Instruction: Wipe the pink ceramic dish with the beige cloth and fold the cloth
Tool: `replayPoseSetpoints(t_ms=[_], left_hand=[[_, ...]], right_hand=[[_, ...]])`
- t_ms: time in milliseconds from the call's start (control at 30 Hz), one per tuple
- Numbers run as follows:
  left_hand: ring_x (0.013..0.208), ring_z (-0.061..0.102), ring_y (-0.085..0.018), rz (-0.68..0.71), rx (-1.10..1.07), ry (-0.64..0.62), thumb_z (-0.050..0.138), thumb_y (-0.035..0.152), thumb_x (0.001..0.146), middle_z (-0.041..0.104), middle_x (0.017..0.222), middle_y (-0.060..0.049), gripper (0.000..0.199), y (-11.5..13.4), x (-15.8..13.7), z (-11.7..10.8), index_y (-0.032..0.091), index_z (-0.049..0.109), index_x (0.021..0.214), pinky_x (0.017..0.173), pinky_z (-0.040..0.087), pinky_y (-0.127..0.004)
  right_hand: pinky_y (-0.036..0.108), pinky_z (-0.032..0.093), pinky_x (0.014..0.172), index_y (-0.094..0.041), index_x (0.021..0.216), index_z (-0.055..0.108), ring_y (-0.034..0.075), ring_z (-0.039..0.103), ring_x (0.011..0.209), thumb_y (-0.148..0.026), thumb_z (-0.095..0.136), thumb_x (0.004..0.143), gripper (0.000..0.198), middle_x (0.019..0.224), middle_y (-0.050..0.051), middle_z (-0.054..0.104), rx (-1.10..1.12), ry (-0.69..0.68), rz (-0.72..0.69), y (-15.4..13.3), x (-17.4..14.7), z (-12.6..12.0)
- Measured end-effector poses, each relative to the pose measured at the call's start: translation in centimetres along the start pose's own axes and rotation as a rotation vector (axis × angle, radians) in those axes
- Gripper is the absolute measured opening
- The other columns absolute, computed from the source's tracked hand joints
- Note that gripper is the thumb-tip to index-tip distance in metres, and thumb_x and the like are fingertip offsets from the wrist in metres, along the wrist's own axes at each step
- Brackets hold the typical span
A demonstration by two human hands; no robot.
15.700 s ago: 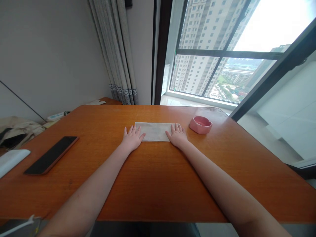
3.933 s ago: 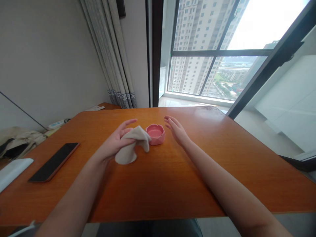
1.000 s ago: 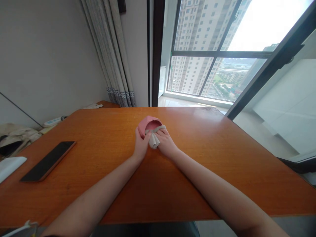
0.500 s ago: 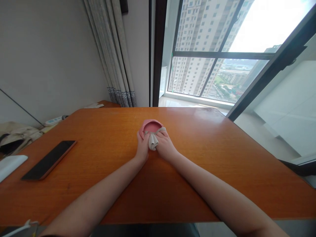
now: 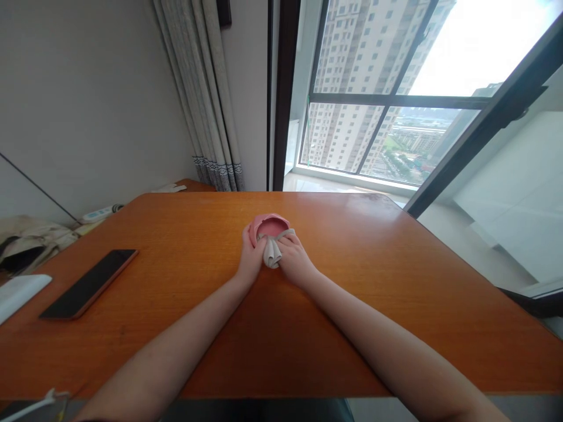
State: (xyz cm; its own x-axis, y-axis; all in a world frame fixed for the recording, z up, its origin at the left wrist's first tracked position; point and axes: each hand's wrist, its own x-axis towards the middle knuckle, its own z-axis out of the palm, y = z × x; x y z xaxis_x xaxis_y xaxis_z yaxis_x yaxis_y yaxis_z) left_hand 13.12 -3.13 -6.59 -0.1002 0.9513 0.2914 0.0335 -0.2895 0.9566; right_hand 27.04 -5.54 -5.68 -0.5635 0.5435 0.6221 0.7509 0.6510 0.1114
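A pink bowl-like container (image 5: 271, 225) is tilted toward me above the middle of the wooden table, its hollow inside showing. My left hand (image 5: 252, 253) is closed around its left side, thumb near the rim. My right hand (image 5: 295, 256) is closed on a pale grey cloth (image 5: 272, 253) at the near right rim. Part of the cloth runs along the rim and a bunched end hangs down between the hands. The fingers behind the container are hidden.
The wooden table (image 5: 352, 328) spreads all around. A dark phone (image 5: 90, 285) lies at the left, with a white object (image 5: 24, 293) beside it at the edge. A power strip (image 5: 97, 214) and some fabric (image 5: 35, 237) are beyond the left edge. A grey curtain (image 5: 200, 99) hangs behind.
My left hand has shifted very slightly left around the container. The cloth's hanging end has moved a little, and the container and right hand are almost where they were.
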Motion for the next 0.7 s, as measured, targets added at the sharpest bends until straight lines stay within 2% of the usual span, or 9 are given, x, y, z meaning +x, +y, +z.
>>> replayPoseSetpoints(t_ms=[100,200,300,400,500,567,633,700], left_hand=[[0.106,0.053,-0.020,-0.024,0.094,-0.081,0.051,0.022,0.073,0.056,0.110,-0.005,0.034,0.5,1.4,-1.1,0.020,0.049,0.107,0.099,0.037,-0.036],[0.108,0.051,-0.021,-0.004,0.124,-0.126,0.057,0.019,0.068,0.056,0.111,-0.005,0.038,1.1,2.1,-1.9,0.021,0.051,0.105,0.101,0.035,-0.035],[0.100,0.054,-0.018,-0.088,-0.082,-0.085,0.062,0.027,0.068,0.055,0.107,-0.004,0.050,0.7,0.7,-0.7,0.023,0.042,0.114,0.092,0.041,-0.033],[0.079,0.054,-0.014,-0.146,-0.229,-0.015,0.057,0.034,0.074,0.052,0.089,0.001,0.039,0.1,-0.8,0.6,0.023,0.039,0.107,0.076,0.045,-0.028],[0.072,0.048,-0.012,-0.065,-0.050,0.015,0.058,0.029,0.072,0.046,0.079,0.003,0.025,0.2,-0.1,0.0,0.021,0.044,0.091,0.074,0.043,-0.026],[0.072,0.047,-0.013,-0.020,0.094,-0.056,0.057,0.026,0.071,0.046,0.076,0.003,0.017,0.6,1.2,-1.1,0.020,0.047,0.084,0.076,0.042,-0.027],[0.076,0.049,-0.014,-0.007,0.154,-0.122,0.055,0.024,0.073,0.050,0.079,0.002,0.015,0.7,2.1,-1.9,0.019,0.050,0.085,0.080,0.042,-0.029],[0.087,0.053,-0.015,-0.006,0.120,-0.092,0.057,0.027,0.074,0.054,0.093,-0.001,0.025,0.5,2.0,-1.9,0.020,0.050,0.096,0.085,0.042,-0.029]], right_hand=[[0.036,0.031,0.100,-0.018,0.083,0.064,0.017,0.051,0.082,-0.012,0.047,0.088,0.019,0.079,0.003,0.062,0.013,-0.031,-0.075,0.6,0.2,-0.5],[0.037,0.024,0.106,-0.020,0.088,0.065,0.017,0.051,0.087,-0.015,0.048,0.089,0.018,0.080,0.002,0.063,0.001,-0.055,-0.099,1.4,0.4,-1.0],[0.037,0.027,0.104,-0.019,0.083,0.065,0.017,0.051,0.083,-0.013,0.048,0.088,0.019,0.076,0.002,0.062,-0.028,-0.055,-0.041,1.3,0.1,-0.8],[0.036,0.030,0.102,-0.019,0.083,0.065,0.017,0.051,0.083,-0.013,0.048,0.088,0.019,0.079,0.003,0.063,-0.015,-0.022,0.016,0.7,-0.1,-0.3],[0.035,0.029,0.103,-0.019,0.087,0.065,0.017,0.052,0.085,-0.012,0.046,0.089,0.021,0.081,0.003,0.063,0.008,-0.010,-0.005,0.8,0.0,-0.3],[0.036,0.026,0.107,-0.019,0.090,0.065,0.016,0.052,0.088,-0.013,0.044,0.090,0.022,0.083,0.003,0.063,-0.004,-0.018,-0.057,1.3,0.1,-0.5],[0.038,0.022,0.109,-0.021,0.090,0.065,0.016,0.053,0.090,-0.016,0.043,0.092,0.022,0.083,0.002,0.063,-0.024,-0.028,-0.092,1.8,0.1,-0.6],[0.039,0.022,0.109,-0.021,0.090,0.065,0.016,0.052,0.088,-0.016,0.044,0.092,0.022,0.081,0.001,0.063,-0.036,-0.037,-0.086,1.8,0.0,-0.4]])
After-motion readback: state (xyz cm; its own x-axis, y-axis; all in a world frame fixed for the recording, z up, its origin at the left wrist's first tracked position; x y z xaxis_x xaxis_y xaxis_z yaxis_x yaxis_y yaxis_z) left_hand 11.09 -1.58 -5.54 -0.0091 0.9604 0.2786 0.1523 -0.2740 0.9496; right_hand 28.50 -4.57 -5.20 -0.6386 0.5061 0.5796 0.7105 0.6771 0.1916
